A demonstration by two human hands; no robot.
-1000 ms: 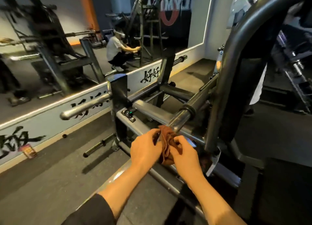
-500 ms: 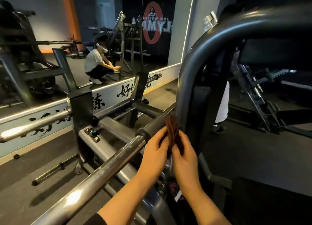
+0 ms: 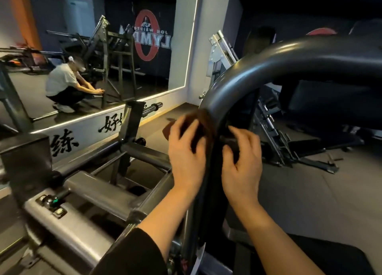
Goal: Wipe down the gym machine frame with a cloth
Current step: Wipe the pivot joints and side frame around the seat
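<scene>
Raised: two hands (image 3: 215,153), one cloth (image 3: 201,128).

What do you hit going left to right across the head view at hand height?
Black square post → left hand holding the brown cloth → curved frame tube → right hand → folded ladder-like frame.

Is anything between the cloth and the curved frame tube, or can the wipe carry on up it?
Nothing visible is in the way. The brown cloth already lies against the curved frame tube, held by the left hand. The right hand sits on the tube's other side. The tube above looks bare.
</scene>
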